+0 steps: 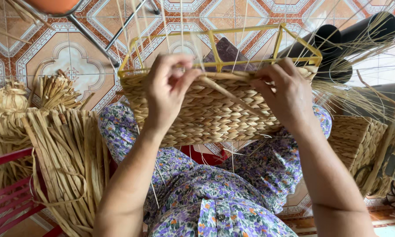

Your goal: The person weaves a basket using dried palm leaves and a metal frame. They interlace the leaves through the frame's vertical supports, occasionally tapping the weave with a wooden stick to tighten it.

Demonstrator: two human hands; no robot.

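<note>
Head view: a half-woven basket (206,109) rests on the person's lap, tipped so its open top faces away and the woven wall faces the camera, which brings the working edge up under both hands. The left hand (167,87) sits on the upper rim at the left, fingers curled and pinched together on the fibre there, seemingly to hold the last row tight. The right hand (285,94) lies just to the right of it on the same rim, fingers closed on a flat strand (230,93) that runs slantwise between the two hands. A yellow wire frame (215,46) stands above the fingers, with the weave built up around its lower part; thin upright stakes (182,26) rise past it beyond the hands. Left of the left forearm, bundles of dried fibre (61,149) hang over a red rack (8,193), near enough to draw from. Right of the right forearm a finished basket (355,140) lies on its side. Beyond the right hand lie dark tubes (351,35) on the tiled floor (74,57).
</note>
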